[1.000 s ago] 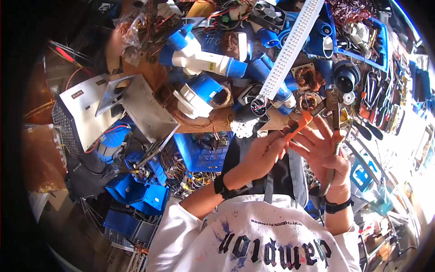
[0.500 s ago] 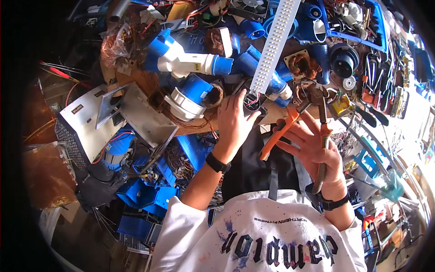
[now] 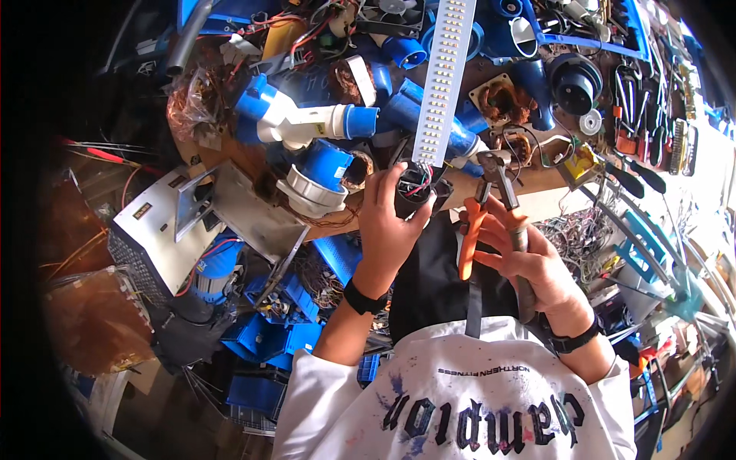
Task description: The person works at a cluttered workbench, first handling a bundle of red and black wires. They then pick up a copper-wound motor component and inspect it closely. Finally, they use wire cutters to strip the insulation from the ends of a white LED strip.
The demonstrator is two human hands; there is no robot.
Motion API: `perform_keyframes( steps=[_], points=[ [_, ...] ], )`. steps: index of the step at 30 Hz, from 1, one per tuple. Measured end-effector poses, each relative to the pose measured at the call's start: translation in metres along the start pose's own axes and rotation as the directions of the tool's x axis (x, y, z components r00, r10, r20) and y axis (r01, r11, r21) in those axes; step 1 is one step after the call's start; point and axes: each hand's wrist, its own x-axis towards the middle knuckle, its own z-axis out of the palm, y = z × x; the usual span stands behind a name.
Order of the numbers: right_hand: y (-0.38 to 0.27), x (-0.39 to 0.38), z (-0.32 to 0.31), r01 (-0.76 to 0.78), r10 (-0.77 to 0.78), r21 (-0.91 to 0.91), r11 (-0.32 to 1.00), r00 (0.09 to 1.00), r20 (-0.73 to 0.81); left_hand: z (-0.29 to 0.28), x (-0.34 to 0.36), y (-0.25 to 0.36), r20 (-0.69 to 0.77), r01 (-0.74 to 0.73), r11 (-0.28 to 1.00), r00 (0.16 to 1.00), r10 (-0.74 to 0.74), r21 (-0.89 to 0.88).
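My left hand (image 3: 389, 227) is closed around a black round housing (image 3: 412, 193) with thin coloured wires in its open end. A long white strip with rows of small LEDs (image 3: 443, 84) rises away from that housing. In my right hand (image 3: 537, 266) is a pair of pliers (image 3: 497, 201) with orange handles. Their metal jaws point away from me, to the right of the housing and apart from it. The handles are spread, and my fingers lie between and around them.
Blue and white industrial plugs (image 3: 314, 119) crowd the bench's left half. Rusty coil parts (image 3: 502, 100) lie behind the pliers. Screwdrivers and other hand tools (image 3: 632, 115) are at the far right. A white metal case (image 3: 157, 218) with an open panel and blue bins (image 3: 264, 337) stand lower left.
The pliers have turned and shifted left toward the housing, with their handles closer together. My left hand has tilted the housing so its wires show more, and the LED strip has moved slightly left.
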Motion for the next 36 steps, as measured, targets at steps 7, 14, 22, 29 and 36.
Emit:
perform_keyframes(
  steps=[7,14,22,29,36],
  points=[
    [0.003,-0.003,0.011,-0.070,0.073,-0.095,0.993,0.997,0.032,-0.014,-0.003,0.008,0.069,0.061,0.988,0.996,-0.051,-0.140],
    [0.006,-0.002,0.018,-0.107,0.116,-0.191,0.976,0.993,0.037,-0.022,-0.005,0.017,0.137,0.132,0.935,0.986,-0.091,-0.329],
    [0.014,0.010,0.018,-0.078,0.099,-0.262,0.962,0.993,0.069,-0.032,-0.009,0.020,0.277,0.203,0.939,0.953,-0.124,-0.277],
    [0.018,0.014,0.023,-0.057,0.084,-0.290,0.955,0.993,0.082,-0.035,-0.007,0.024,0.303,0.199,0.929,0.948,-0.101,-0.313],
    [0.012,0.013,0.026,-0.075,0.098,-0.340,0.937,0.994,0.052,-0.033,-0.007,0.031,0.289,0.299,0.878,0.937,-0.196,-0.373]
  ],
)
